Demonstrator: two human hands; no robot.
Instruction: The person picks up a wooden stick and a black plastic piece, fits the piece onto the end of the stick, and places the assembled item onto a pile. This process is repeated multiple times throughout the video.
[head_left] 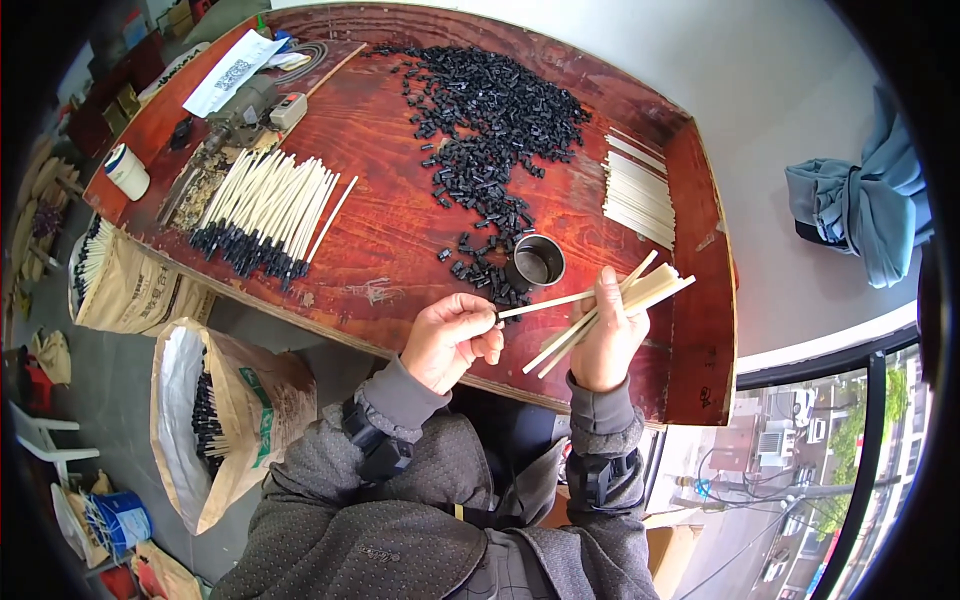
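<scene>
- Grey sleeves (400, 400) sit closest to me, low in the view, with my two hands just past them.
- My left hand (450, 340) is curled shut, pinching the near end of one thin stick (545, 303), maybe so a small black cap can go on its tip.
- My right hand (608, 335) is closed around a bunch of sticks (640, 290), which fan out up and right, ready to pull from.
- That one stick runs between both hands, touching each.
- Just past it on the bench (400, 230) stands a little metal cup (538, 262).
- Black caps (490, 120) lie heaped behind the cup, close enough to grab.
- Capped sticks (265, 210) rest far left, and plain sticks (638, 195) lie far right.
</scene>
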